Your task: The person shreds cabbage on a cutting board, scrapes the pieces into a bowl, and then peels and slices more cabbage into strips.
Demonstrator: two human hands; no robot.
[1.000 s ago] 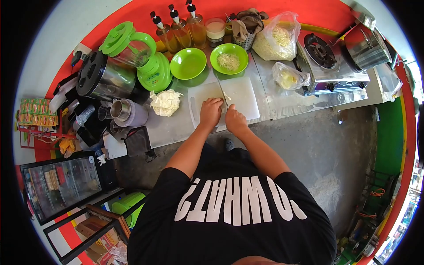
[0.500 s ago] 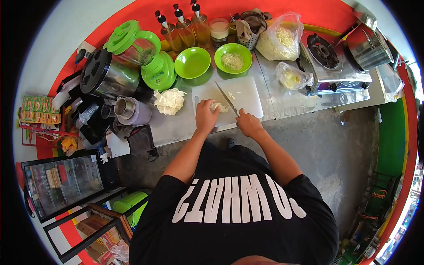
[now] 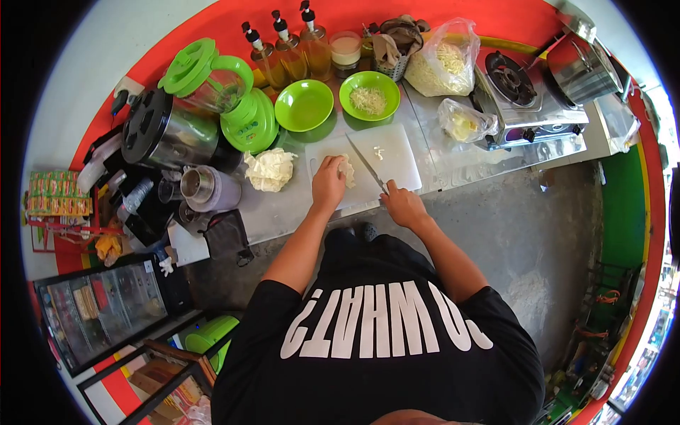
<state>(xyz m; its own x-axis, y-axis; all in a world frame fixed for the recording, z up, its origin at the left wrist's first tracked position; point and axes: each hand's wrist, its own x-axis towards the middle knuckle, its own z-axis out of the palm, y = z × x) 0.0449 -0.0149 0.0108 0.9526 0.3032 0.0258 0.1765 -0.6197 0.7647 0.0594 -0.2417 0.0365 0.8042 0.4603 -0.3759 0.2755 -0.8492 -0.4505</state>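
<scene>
On the white cutting board (image 3: 399, 152), my left hand (image 3: 328, 185) has its fingers curled over a pale leafy piece, probably cabbage (image 3: 348, 172), pressing it down. A long knife (image 3: 365, 160) is gripped by its handle in my right hand (image 3: 406, 206); its blade slants up and left across the board, just right of that piece. A few small pale cut bits (image 3: 378, 151) lie on the board beyond the blade. To the left of the board rests a pale, crumpled head of leaves (image 3: 270, 170) that looks like cabbage.
Behind the board stand a plain green bowl (image 3: 296, 125) and a green bowl with pale shreds (image 3: 392, 85). A green blender (image 3: 249, 122) and a metal flask (image 3: 200, 185) are at left. Plastic bags (image 3: 457, 44) and a gas stove (image 3: 528, 106) occupy the right.
The leafy piece and my left hand now sit slightly further left, apart from the blade. Small cut bits lie a little further right. The whole view has shifted slightly.
</scene>
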